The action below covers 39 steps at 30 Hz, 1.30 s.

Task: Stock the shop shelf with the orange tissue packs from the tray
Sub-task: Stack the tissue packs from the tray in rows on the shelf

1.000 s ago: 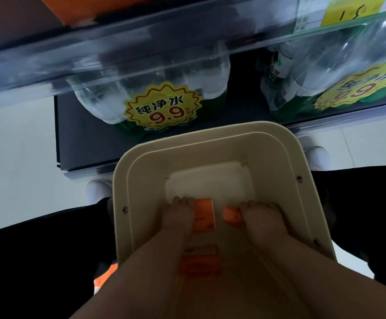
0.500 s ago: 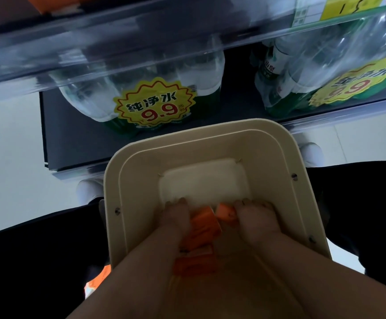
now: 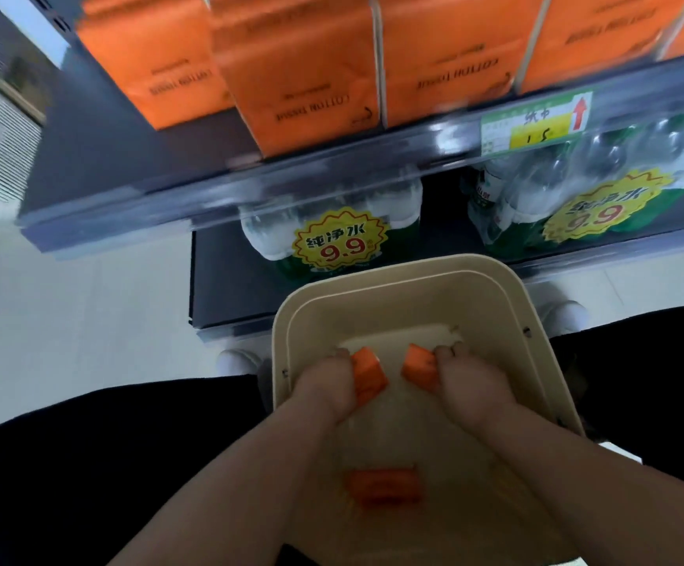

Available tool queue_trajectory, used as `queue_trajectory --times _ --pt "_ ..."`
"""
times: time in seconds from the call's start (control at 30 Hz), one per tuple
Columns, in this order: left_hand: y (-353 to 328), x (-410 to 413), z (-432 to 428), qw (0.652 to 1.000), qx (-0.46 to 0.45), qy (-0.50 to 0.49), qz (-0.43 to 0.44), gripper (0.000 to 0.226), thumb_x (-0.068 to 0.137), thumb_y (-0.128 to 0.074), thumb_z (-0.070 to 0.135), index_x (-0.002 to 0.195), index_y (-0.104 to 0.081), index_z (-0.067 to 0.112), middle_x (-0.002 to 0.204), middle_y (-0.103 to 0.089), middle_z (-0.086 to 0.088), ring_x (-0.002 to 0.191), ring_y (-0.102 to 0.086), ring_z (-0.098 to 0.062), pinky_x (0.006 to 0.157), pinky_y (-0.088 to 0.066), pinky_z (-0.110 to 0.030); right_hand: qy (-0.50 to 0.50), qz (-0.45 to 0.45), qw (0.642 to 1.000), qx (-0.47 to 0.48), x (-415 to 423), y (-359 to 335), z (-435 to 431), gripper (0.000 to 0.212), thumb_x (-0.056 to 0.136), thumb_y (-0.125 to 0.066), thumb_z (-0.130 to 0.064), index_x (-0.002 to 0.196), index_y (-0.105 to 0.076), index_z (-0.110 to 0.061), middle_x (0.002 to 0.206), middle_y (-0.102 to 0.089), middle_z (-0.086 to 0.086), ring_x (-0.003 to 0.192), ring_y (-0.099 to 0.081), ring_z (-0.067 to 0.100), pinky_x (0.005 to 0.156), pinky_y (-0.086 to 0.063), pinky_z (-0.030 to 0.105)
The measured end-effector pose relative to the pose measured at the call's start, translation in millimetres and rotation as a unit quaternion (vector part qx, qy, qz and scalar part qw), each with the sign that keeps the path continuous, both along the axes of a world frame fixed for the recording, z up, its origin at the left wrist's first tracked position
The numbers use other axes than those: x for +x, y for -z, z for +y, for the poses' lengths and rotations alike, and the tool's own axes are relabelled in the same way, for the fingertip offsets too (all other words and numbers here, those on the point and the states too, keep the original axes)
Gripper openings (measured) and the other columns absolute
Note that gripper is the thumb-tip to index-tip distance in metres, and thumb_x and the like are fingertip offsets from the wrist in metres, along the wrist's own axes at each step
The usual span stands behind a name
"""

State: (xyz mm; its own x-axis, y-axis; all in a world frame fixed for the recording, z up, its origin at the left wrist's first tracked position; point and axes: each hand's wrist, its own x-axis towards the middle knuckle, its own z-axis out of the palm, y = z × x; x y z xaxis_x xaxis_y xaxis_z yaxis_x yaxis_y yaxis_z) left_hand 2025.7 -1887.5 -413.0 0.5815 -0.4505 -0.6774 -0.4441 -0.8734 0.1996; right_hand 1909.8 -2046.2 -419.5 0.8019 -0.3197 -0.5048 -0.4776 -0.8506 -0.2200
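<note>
A pale floor [image 3: 46, 341] lay to your left, and ahead of you ran the dark shop shelf [image 3: 250, 177]. Its upper level was lined with large orange tissue packs [image 3: 299, 67] standing side by side. Further right a price tag [image 3: 536, 124] sat on the front rail. Below were two shrink-wrapped water bottle bundles [image 3: 332, 243] with yellow 9.9 stickers. The beige tray [image 3: 393, 279] sat low between your dark-clad legs. Inside it, your left hand [image 3: 324, 388] had its fingers curled round one small orange pack [image 3: 366, 375], which was tilted up off the tray floor. Just beside it, the two packs apart, your right hand [image 3: 470, 386] was clamped on a second pack [image 3: 417, 367]. A third pack [image 3: 385, 486] lay flat nearer you, between your forearms.
</note>
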Motion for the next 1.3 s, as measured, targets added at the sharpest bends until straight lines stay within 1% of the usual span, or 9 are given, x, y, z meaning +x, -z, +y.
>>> queue_trajectory --times 0.1,0.3,0.4,0.5,0.6,0.8,0.97,1.17,1.3 --pt "-44 -1 -1 0.998 -0.02 -0.012 -0.056 0.049 0.089 -0.054 0.047 0.122 -0.05 0.012 0.12 -0.062 -0.013 0.109 -0.059 -0.03 0.086 -0.045 -0.034 -0.011 -0.052 0.998 -0.035 3 -40 0 0.031 0.096 -0.04 -0.026 0.126 -0.043 -0.018 0.123 -0.047 0.008 0.11 -0.054 0.029 0.086 -0.044 0.037" --pt "-135 -4 4 0.967 -0.15 -0.063 -0.197 0.043 0.086 -0.06 0.036 0.117 -0.047 0.009 0.117 -0.056 -0.013 0.106 -0.056 -0.03 0.089 -0.046 -0.04 -0.035 -0.183 0.975 -0.122 11 -127 3 0.054 0.089 -0.05 -0.018 0.139 -0.032 -0.021 0.128 -0.049 0.007 0.115 -0.05 0.027 0.092 -0.042 0.04" --pt "-179 1 13 0.946 -0.209 -0.089 -0.229 0.044 0.083 -0.061 0.042 0.11 -0.049 0.01 0.109 -0.058 -0.01 0.1 -0.059 -0.03 0.083 -0.048 -0.041 -0.033 -0.239 0.96 -0.139 16 -168 4 0.06 0.092 -0.05 -0.02 0.145 -0.023 -0.018 0.129 -0.046 0.009 0.117 -0.048 0.028 0.092 -0.041 0.039" --pt "-219 13 24 0.925 -0.237 -0.11 -0.277 0.04 0.084 -0.061 0.036 0.11 -0.049 0.008 0.111 -0.061 -0.015 0.104 -0.059 -0.036 0.082 -0.045 -0.041 -0.018 -0.304 0.949 -0.085 27 -207 6 0.055 0.099 -0.042 -0.029 0.148 -0.021 -0.014 0.134 -0.044 0.012 0.12 -0.047 0.028 0.092 -0.042 0.038" --pt "-252 34 35 0.904 -0.244 -0.131 -0.325 0.031 0.088 -0.057 0.025 0.112 -0.048 0.007 0.111 -0.06 -0.016 0.104 -0.058 -0.036 0.079 -0.045 -0.039 -0.025 -0.356 0.933 -0.032 43 -243 13 0.061 0.095 -0.051 -0.038 0.146 -0.027 -0.013 0.135 -0.046 0.011 0.123 -0.046 0.028 0.095 -0.042 0.039" --pt "-291 84 45 0.87 -0.206 -0.147 -0.423 0.022 0.089 -0.051 0.017 0.108 -0.044 0.008 0.106 -0.061 -0.017 0.105 -0.054 -0.036 0.072 -0.04 -0.039 -0.108 -0.359 0.916 -0.144 71 -278 16 0.042 0.095 -0.051 -0.035 0.134 -0.046 -0.021 0.126 -0.052 0.006 0.117 -0.05 0.026 0.094 -0.039 0.04" --pt "-300 114 32 0.864 -0.142 -0.098 -0.473 0.038 0.084 -0.049 0.006 0.122 -0.047 0.013 0.114 -0.057 -0.014 0.115 -0.043 -0.033 0.083 -0.044 -0.045 -0.117 -0.355 0.908 -0.191 87 -284 5 0.04 0.095 -0.051 -0.036 0.133 -0.046 -0.028 0.128 -0.052 -0.002 0.119 -0.043 0.021 0.092 -0.032 0.041" --pt "-281 151 9 0.878 -0.12 -0.089 -0.455 0.052 0.085 -0.051 0.004 0.132 -0.046 0.024 0.125 -0.047 -0.011 0.123 -0.035 -0.031 0.089 -0.043 -0.046 -0.12 -0.348 0.909 -0.196 103 -288 -6 0.042 0.094 -0.051 -0.039 0.134 -0.044 -0.029 0.13 -0.05 -0.004 0.122 -0.04 0.019 0.093 -0.032 0.04" --pt "-271 166 -2 0.872 -0.17 -0.096 -0.45 0.051 0.084 -0.052 0.001 0.131 -0.049 0.023 0.122 -0.044 -0.011 0.119 -0.035 -0.032 0.087 -0.045 -0.045 -0.128 -0.352 0.91 -0.176 106 -284 -4 0.042 0.094 -0.052 -0.04 0.134 -0.044 -0.03 0.13 -0.05 -0.008 0.121 -0.039 0.017 0.091 -0.031 0.037"
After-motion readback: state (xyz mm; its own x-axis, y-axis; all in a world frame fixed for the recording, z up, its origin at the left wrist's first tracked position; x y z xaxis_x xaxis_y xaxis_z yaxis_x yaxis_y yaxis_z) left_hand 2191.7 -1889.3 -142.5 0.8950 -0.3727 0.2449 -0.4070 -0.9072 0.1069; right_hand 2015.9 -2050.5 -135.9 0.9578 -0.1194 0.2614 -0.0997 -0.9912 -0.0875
